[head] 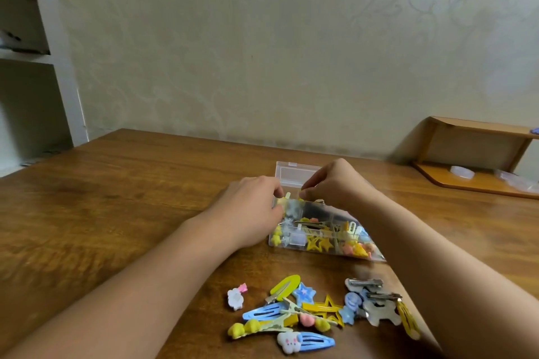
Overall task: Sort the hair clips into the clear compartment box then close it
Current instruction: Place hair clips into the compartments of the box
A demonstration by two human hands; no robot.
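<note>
Bench edges: I see the wooden bench [122, 198] running back to the wall; its left edge falls off toward a white shelf unit [43, 67], and its near edge is out of frame below my forearms.
Open room: the broad left half of the bench is bare wood; the strip between the box and the wall is also bare.
Right side: a low wooden shelf [472, 160] stands at the far right, well apart from the box, with some pale items on it too blurred to identify.
Compartment box: the clear compartment box [318, 239] sits centre-right on the bench, lid [294, 173] open and standing behind it toward the wall. Yellow, orange and blue clips fill several compartments; I cannot tell which compartment holds which.
Left hand: my left hand [250, 210] is at the box's far left corner, fingers curled; its grip appears to pinch a small yellow clip [287, 197], though the fingertips are partly blurred.
Right hand: my right hand [335, 183] is above the box's far edge, fingers curled down beside the left; its grip seems to meet the same clip, but I cannot tell for certain.
Loose clips: a pile of hair clips [315, 312] lies on the bench near me, between my forearms, apart from the box.
Hidden: the right forearm covers the box's right end and part of the pile; the box's rear compartments are masked by both hands.
</note>
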